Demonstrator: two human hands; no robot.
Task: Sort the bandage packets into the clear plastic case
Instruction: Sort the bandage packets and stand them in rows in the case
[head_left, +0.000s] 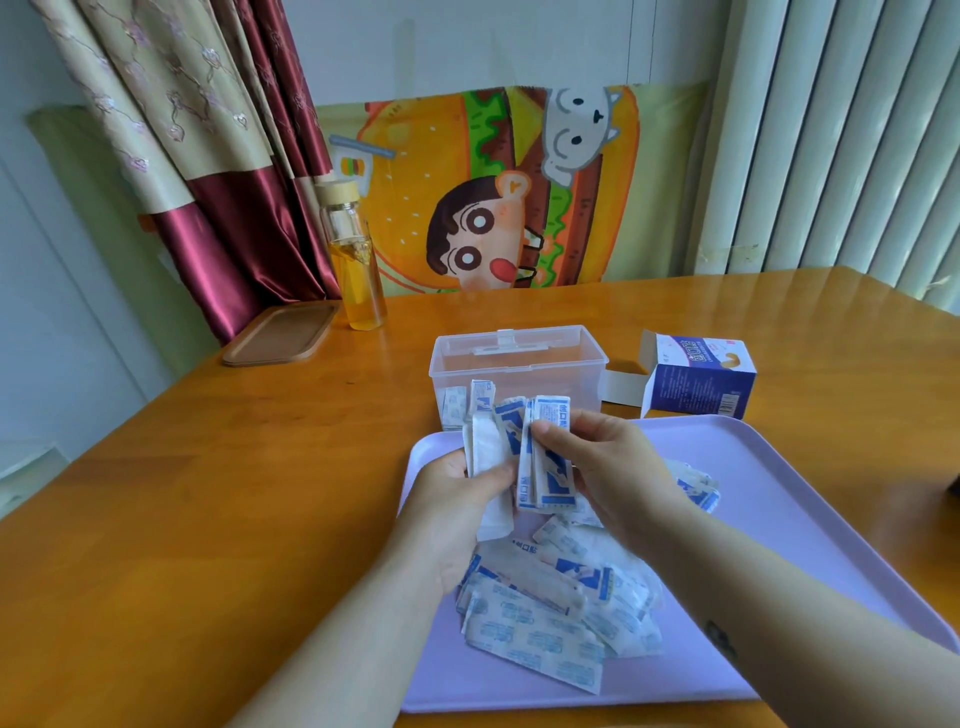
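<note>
While the right hand (608, 457) pinches a stack of bandage packets (545, 467) held on end, long axis vertical in the frame, the left hand (457, 499) grips a few white packets (485, 447) just beside it; the clear case (519, 358) stands directly above both hands at centre frame, open-topped, about equally near each; a few packets lie in its lower left corner; a loose heap (561, 608) lies on the purple tray (779, 493), lower centre.

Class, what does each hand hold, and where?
The left hand grips white paper bandage packets around their middle; the right hand pinches another bunch near its top.
</note>
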